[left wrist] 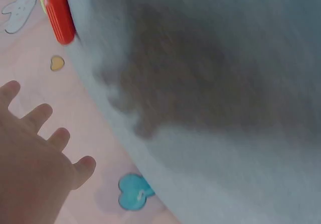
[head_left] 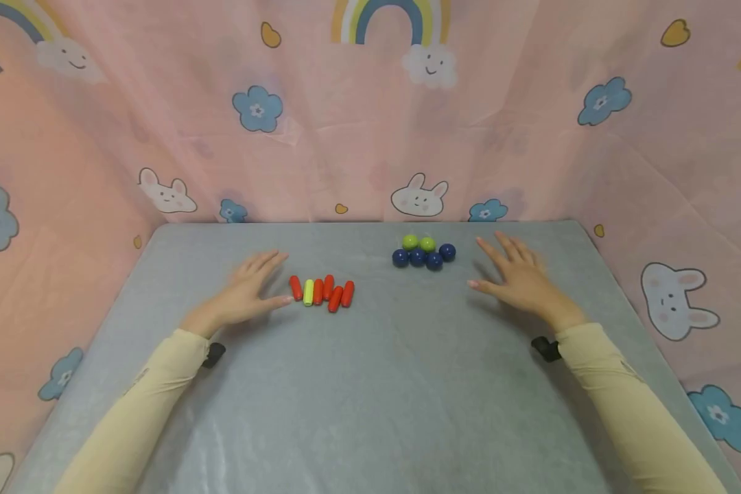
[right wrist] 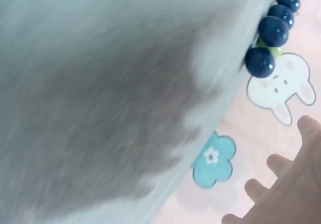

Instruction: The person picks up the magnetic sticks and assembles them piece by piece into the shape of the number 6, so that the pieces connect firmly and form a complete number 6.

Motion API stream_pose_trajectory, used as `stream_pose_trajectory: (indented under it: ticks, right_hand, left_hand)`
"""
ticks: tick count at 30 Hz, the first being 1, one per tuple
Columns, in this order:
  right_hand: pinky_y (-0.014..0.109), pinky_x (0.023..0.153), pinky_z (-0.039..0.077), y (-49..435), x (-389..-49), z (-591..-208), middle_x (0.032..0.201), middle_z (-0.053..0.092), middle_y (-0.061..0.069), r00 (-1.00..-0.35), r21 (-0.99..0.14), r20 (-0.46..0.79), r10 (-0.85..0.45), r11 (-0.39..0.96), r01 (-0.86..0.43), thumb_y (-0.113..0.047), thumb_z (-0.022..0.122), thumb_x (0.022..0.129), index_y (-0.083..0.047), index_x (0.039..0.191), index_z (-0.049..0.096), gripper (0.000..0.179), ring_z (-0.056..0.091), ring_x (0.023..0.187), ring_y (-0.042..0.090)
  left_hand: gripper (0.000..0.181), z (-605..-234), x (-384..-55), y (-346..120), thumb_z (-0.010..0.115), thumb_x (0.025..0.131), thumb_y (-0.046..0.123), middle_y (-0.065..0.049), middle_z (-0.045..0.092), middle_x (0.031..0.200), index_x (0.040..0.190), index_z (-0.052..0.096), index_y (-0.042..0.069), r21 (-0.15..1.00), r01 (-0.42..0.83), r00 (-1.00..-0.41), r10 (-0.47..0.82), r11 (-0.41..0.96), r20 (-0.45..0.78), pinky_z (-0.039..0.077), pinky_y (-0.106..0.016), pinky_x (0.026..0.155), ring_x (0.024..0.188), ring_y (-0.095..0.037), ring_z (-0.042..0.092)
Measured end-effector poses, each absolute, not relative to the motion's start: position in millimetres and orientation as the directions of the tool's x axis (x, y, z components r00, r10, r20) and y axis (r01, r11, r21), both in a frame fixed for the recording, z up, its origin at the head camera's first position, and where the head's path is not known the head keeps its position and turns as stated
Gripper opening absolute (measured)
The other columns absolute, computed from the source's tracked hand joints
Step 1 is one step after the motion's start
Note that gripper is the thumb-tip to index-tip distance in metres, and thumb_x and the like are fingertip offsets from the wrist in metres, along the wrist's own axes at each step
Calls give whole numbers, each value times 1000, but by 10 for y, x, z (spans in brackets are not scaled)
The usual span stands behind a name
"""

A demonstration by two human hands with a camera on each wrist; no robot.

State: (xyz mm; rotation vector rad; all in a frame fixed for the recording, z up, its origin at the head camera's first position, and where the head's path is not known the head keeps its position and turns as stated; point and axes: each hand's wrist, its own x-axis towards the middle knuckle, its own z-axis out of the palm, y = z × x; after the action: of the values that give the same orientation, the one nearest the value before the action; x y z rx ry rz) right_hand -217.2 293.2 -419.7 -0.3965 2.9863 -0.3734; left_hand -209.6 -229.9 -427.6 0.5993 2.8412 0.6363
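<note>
My left hand (head_left: pixel 243 291) hovers over the table with spread fingers, just left of a group of small ridged cylinders. Most of these are red cylinders (head_left: pixel 348 293); one is a yellow-green cylinder (head_left: pixel 309 293). In the left wrist view a red cylinder (left wrist: pixel 60 17) shows at the upper left, apart from the fingers. On the other side, my right hand (head_left: pixel 519 278) is held with fingers spread to the right of a cluster of balls. Several dark blue balls (head_left: pixel 417 257) lie in front of two green balls (head_left: pixel 410 241). Neither hand holds anything.
The grey-covered table (head_left: pixel 370 384) ends at a pink patterned curtain (head_left: pixel 333 137), which hangs along the back and both sides. A black strap piece (head_left: pixel 545 348) sits at the right wrist, and another black piece (head_left: pixel 214 355) at the left wrist.
</note>
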Motion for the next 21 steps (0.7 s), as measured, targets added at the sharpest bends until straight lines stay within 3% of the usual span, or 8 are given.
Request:
stream_pose_trajectory:
  ticks: [7, 21]
  right_hand:
    - [73, 115, 9, 2801, -2322, -4208, 167, 9, 17, -953, -403, -51, -297, 880, -253, -62, 59, 90, -32, 160, 11, 89, 10, 151, 49]
    - [66, 114, 28, 2517, -2693, -4282, 159, 36, 15, -972, -685, -53, -229, 717, -131, -49, 61, 95, -20, 154, 34, 71, 34, 145, 40]
  left_hand:
    - [77, -4282, -2128, -2160, 68, 89, 49, -13, 30, 161, 152, 38, 16, 502, 339, -899, 432, 796, -78, 21, -70, 113, 148, -39, 23]
    - [64, -4413, -2130, -1958, 75, 87, 36, -19, 37, 155, 141, 52, 10, 553, 273, -928, 367, 787, -65, 24, -67, 114, 142, -41, 29]
